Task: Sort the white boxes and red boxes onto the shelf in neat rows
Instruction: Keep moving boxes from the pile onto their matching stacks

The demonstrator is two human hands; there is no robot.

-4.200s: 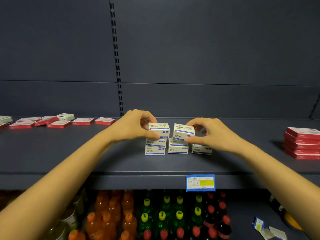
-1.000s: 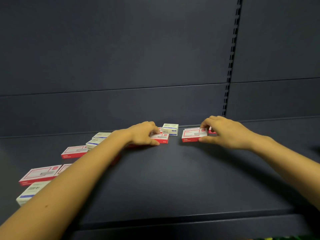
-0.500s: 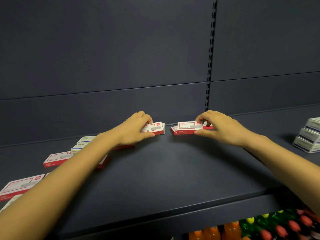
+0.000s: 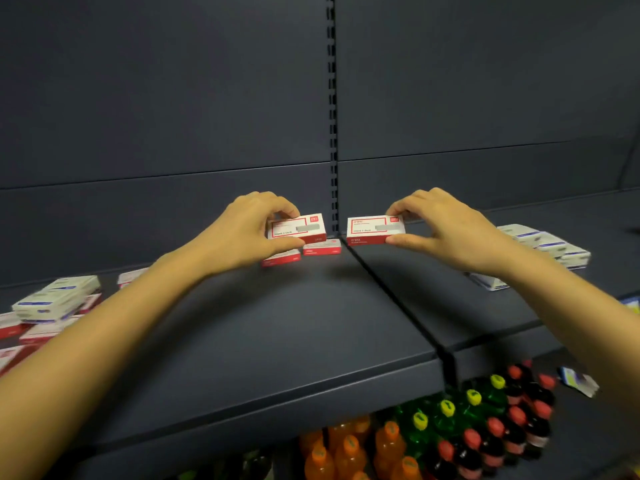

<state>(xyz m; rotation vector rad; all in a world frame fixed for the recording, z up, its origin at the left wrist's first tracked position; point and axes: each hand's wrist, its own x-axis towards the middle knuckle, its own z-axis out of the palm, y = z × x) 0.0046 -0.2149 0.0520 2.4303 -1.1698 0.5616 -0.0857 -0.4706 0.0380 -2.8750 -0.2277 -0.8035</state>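
Head view, one moment.

- A red box was pinched by the left hand, thumb on the near edge and fingers curled over the far edge. It was held just above two more red boxes lying flat at the far side of the shelf.
- A second red box was gripped the same way by the right hand, just right of the upright. It appeared clear of the surface.
- Change noted: one second before, both hands were pressed on boxes lying on the shelf. Both boxes were now raised and level, with a gap between them, and the view had been swung to the right.
- The white boxes were seen in a row at far right. A white stack and loose red boxes remained scattered at near left.
- Judgement: two red boxes had been collected and were in transit to a red row. Sorting was judged well short of done, since the left pile was still mixed.
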